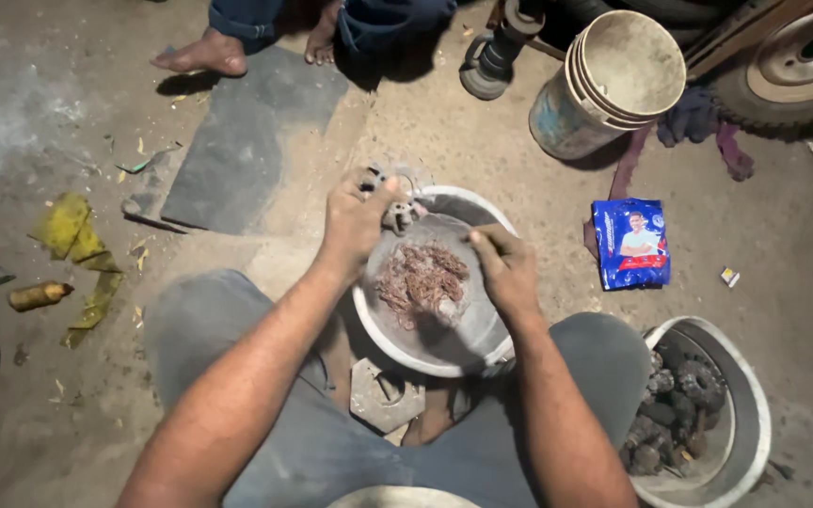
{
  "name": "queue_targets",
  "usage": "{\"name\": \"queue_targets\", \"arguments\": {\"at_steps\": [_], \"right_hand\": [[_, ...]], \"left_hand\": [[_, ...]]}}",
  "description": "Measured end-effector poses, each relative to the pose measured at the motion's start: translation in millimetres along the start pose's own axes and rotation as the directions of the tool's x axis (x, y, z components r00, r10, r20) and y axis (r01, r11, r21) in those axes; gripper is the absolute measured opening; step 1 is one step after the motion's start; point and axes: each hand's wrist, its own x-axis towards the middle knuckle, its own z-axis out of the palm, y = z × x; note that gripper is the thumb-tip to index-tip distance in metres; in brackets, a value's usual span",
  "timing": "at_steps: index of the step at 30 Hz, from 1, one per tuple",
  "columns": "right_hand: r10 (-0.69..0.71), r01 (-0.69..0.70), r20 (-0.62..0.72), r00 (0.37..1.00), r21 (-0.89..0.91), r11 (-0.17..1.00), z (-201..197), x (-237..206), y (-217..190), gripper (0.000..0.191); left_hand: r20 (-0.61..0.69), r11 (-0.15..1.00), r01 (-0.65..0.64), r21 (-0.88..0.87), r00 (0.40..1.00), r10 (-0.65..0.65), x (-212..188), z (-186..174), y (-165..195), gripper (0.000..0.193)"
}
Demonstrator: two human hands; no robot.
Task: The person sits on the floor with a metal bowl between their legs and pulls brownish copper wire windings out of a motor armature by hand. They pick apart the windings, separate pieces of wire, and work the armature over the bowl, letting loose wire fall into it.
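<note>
A round metal bowl (383, 325) sits on the ground between my knees, with a smear of reddish-brown grease (421, 277) inside it. My left hand (355, 221) grips a small grey metal part (399, 209) over the bowl's far rim. My right hand (505, 268) is closed around a thin stick-like tool whose end reaches into the grease. Both forearms stretch forward over my grey trousers.
A second metal bowl (750, 414) of dark greasy parts stands at my right knee. A blue packet (630, 243) lies beyond it. Stacked buckets (604, 85), a wheel (802, 56), another person's bare feet (204, 55), a flat dark slab (247, 141) and a hexagonal metal piece (383, 395) surround me.
</note>
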Motion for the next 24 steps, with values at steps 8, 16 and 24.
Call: {"name": "queue_targets", "arguments": {"at_steps": [8,16,24], "right_hand": [[-0.328,0.358,0.144,0.934,-0.332,0.873,38.8,-13.7,-7.4,0.036],[0.141,-0.231,0.241,0.960,0.406,0.884,54.3,-24.5,-21.6,0.021],[0.100,-0.104,0.030,0.994,0.189,0.976,20.8,-10.2,-27.0,0.018]], "left_hand": [[-0.161,0.993,0.022,0.118,0.987,-0.003,2.5,5.0,-25.8,0.019],[-0.056,0.970,0.035,0.241,0.998,-0.022,-5.7,6.2,-32.1,0.022],[0.034,0.925,-0.110,0.363,0.994,0.105,-0.9,2.2,-7.8,0.025]]}}
